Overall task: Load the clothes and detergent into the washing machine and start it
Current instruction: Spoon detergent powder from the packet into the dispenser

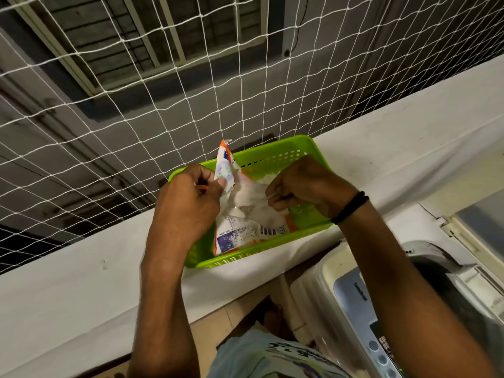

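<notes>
**Packet held over the basket**

Both hands work in the middle of the frame. The left hand (pixel 188 203) has its fingers pinched on the upper flap of the detergent packet (pixel 245 225). The right hand (pixel 305 184) pinches its clear torn edge. The packet stands in the green basket (pixel 275 148) at the near edge of the white ledge (pixel 81 268), with the net (pixel 136 118) close behind. The washing machine (pixel 351 293) sits at lower right.

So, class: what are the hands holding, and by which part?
Both hold the detergent packet in the green basket: left hand pinches its upper edge, right hand its clear flap opposite.
</notes>
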Available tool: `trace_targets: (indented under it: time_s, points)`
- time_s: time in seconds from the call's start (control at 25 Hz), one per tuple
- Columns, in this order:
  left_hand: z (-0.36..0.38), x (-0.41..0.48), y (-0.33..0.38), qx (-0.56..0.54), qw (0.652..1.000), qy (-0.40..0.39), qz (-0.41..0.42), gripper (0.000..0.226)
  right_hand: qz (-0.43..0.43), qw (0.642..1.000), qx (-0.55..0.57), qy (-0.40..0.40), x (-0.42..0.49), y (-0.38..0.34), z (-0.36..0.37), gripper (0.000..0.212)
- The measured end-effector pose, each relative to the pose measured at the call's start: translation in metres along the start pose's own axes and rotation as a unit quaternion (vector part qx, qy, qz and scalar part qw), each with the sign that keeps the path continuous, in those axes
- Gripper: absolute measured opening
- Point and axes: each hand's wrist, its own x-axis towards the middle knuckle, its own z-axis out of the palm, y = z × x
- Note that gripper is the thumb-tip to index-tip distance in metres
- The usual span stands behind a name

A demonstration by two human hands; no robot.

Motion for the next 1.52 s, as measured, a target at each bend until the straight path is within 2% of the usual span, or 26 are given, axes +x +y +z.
trace_targets:
  time_s: [0.24,0.36,0.56,0.72,1.04,1.52]
  points:
    - [0.000,-0.003,-0.001,-0.023,1.000,0.011,0.010,0.006,-0.026,0.995,0.052,0.086,-0.016,-0.004,-0.019,0.017]
    - [0.002,-0.008,0.006,-0.068,0.997,0.030,0.022,0.008,-0.047,0.991,0.084,0.088,-0.026,-0.001,-0.026,0.020]
    - [0.008,-0.019,0.025,-0.177,0.973,0.143,0.047,0.009,-0.091,0.982,0.149,0.077,-0.041,0.008,-0.045,0.029]
    - [0.016,-0.025,0.038,-0.231,0.956,0.168,0.062,0.010,-0.102,0.974,0.194,0.062,-0.058,0.018,-0.062,0.029]
    - [0.061,-0.043,0.084,-0.252,0.954,0.110,0.119,0.010,-0.120,0.949,0.268,0.112,-0.105,0.065,-0.110,0.028]
    - [0.182,-0.086,0.168,-0.244,0.946,-0.074,0.203,0.009,-0.071,0.867,0.377,0.319,-0.188,0.194,-0.210,0.030]
